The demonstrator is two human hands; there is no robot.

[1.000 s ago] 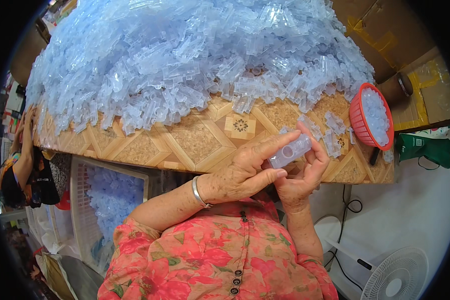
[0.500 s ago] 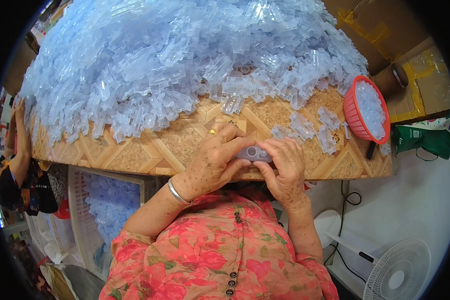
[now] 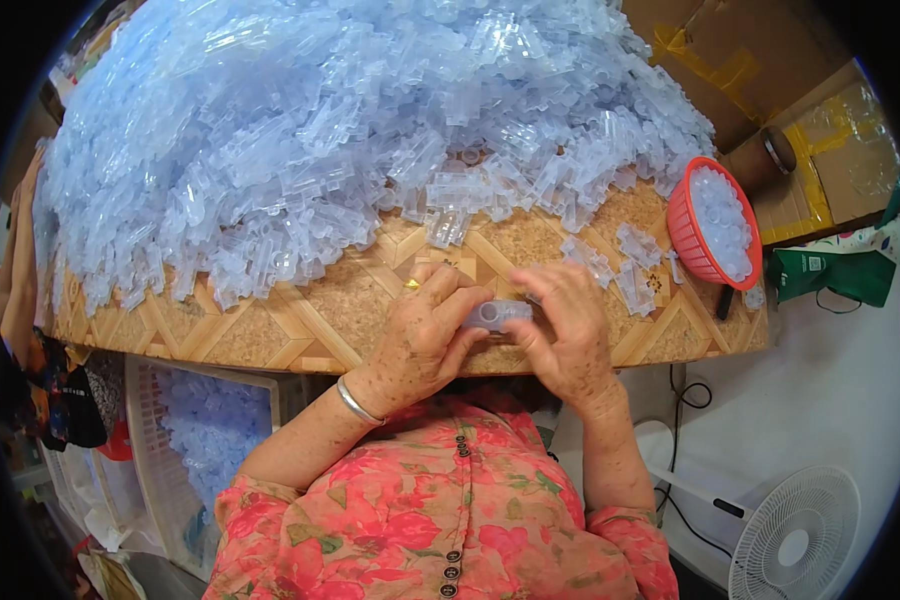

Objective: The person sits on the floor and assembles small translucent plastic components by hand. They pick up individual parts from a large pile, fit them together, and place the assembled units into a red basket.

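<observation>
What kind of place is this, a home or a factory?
Likely a small home workshop for hand assembly: a huge heap of clear plastic parts covers the patterned table, a red basket holds small caps, and cardboard boxes stand behind.

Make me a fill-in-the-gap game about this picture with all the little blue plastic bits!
1. Both hands, the left hand and the right hand, hold one small clear plastic piece ____ them.
2. The round basket full of pale pieces is ____ in colour.
3. The left wrist wears a silver ____.
4. The white fan stands on the ____.

Missing words: between; red; bangle; floor
</observation>
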